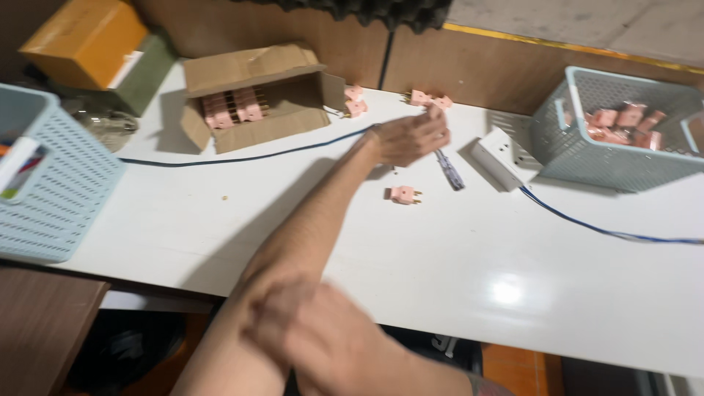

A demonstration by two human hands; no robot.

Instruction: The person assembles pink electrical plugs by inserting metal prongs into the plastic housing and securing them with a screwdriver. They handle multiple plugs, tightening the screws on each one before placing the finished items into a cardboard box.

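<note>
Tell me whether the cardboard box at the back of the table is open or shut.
Open. The cardboard box lies on its side with its flaps spread, and rows of pink plugs show inside.

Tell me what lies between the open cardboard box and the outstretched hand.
Head view: two small pink plugs on the white table, between cardboard box and left hand.

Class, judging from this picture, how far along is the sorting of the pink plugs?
Done: a pile of pink plugs lies in the right basket. In hand: the left hand reaches toward the loose plugs at the table's back edge. Left: rows in the cardboard box and one plug mid-table.
</note>
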